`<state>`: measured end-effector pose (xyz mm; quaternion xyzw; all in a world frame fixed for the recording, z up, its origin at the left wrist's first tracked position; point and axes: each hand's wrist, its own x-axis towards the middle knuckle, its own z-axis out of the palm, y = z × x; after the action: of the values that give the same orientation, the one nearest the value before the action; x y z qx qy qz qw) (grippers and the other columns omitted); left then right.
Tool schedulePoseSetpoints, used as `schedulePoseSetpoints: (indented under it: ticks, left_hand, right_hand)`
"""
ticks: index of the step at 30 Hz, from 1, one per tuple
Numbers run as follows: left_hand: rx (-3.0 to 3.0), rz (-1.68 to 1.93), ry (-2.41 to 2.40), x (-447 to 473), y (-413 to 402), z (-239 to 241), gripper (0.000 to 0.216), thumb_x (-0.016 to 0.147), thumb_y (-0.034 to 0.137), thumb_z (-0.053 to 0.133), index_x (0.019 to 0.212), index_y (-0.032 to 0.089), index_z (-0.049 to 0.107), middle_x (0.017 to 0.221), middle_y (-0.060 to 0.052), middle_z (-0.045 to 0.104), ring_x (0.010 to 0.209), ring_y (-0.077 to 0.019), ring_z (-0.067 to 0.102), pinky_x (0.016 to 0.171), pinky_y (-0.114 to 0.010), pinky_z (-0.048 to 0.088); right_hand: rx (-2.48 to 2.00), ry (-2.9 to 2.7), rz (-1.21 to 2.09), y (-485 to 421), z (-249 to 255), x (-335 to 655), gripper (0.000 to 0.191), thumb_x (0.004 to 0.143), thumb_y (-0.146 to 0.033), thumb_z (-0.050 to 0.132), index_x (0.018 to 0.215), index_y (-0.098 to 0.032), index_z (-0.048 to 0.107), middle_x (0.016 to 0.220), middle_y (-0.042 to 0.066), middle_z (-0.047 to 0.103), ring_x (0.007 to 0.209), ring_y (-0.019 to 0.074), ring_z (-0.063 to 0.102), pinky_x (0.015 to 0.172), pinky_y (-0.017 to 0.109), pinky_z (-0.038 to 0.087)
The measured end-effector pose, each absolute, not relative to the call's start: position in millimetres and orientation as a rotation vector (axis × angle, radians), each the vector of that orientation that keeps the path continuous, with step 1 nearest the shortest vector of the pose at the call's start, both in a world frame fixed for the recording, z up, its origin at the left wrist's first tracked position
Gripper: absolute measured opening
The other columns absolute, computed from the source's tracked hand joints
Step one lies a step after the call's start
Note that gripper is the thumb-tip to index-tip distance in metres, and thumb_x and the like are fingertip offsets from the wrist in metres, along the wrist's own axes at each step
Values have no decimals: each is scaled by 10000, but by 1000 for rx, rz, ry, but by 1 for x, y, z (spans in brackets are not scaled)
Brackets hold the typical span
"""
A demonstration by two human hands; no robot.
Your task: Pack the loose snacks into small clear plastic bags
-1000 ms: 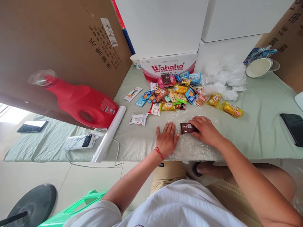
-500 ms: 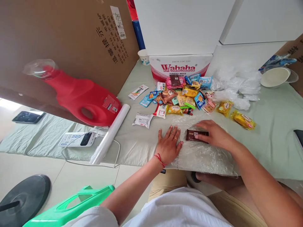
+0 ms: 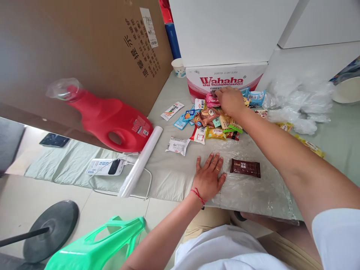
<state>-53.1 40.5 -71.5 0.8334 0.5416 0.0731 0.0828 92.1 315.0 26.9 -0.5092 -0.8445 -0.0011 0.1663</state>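
My left hand (image 3: 208,179) lies flat on clear plastic film (image 3: 225,193), fingers spread and holding nothing. To its right, a dark brown wrapped snack bar (image 3: 245,168) rests on the film, untouched. My right hand (image 3: 231,102) is over the back of a pile of small snack packets. Its fingers are closed around a second dark brown snack bar (image 3: 213,92), mostly hidden, with just a dark edge showing at the fingertips. A pink packet (image 3: 211,100) sits right beside those fingers. Nearer the front of the pile are a yellow packet (image 3: 216,133) and a red-and-white packet (image 3: 198,135).
A Wahaha carton (image 3: 197,84) stands behind the pile. Crumpled clear plastic (image 3: 300,101) lies at right. At left are a film roll (image 3: 140,161), a red jug (image 3: 118,123), a power bank (image 3: 105,167) with its cable, and a large cardboard box (image 3: 107,48).
My right hand has let go of the brown snack bar on the film and moved away to the back of the pile. My left hand stays flat. The view has shifted slightly.
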Motion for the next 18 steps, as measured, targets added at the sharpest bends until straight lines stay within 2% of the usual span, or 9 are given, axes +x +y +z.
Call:
schedulePoseSetpoints:
  ticks: [2,4,7,10,12,14,18]
  left_hand:
    - [2488,227,1616,-53,41,-72,616,1060,508,330,1615,244,371,1669,-103,388,1575,-307,295,1267,-679,174]
    - [2490,237,1608,-54,41,-73,613,1059,507,334,1612,245,376,1667,-106,392,1575,-311,295,1265,-683,173]
    - [2490,237,1599,-53,42,-72,610,1063,509,312,1607,243,383,1676,-96,375,1575,-303,298,1264,-684,171]
    - [2485,216,1610,-52,42,-71,605,1064,505,303,1603,244,392,1679,-93,367,1576,-299,300,1266,-678,161]
    - [2485,202,1619,-51,42,-71,603,1062,500,308,1605,251,392,1678,-91,368,1577,-300,298,1269,-673,150]
    - [2486,189,1633,-50,42,-71,601,1057,497,323,1608,264,391,1675,-89,374,1577,-305,298,1271,-666,144]
    - [2498,172,1651,-49,42,-72,601,1050,494,343,1605,271,398,1669,-91,387,1574,-306,306,1274,-646,159]
  right_hand:
    - [-1387,-2207,36,296,30,105,289,1061,-223,431,1184,-128,675,1213,134,708,1240,315,564,1094,533,406]
    - [-1320,-1968,209,265,29,128,241,1024,-299,534,1155,-170,689,1165,99,722,1190,299,593,1048,505,474]
    - [-1305,-1544,748,204,14,170,258,944,-440,648,1030,-202,703,988,54,722,954,244,672,791,395,596]
    - [-1335,-1196,1162,142,-10,204,348,780,-493,811,971,-226,693,927,24,707,818,197,675,607,297,591]
    - [-1379,-1066,1291,109,-23,216,425,705,-488,868,992,-235,684,896,8,704,784,174,673,581,263,585]
    - [-1416,-1009,1359,85,-32,218,489,688,-496,879,1050,-242,671,865,-6,702,759,161,672,587,255,591]
    - [-1387,-1132,1365,65,-31,213,441,761,-523,821,1052,-239,649,885,-2,712,794,171,688,691,312,626]
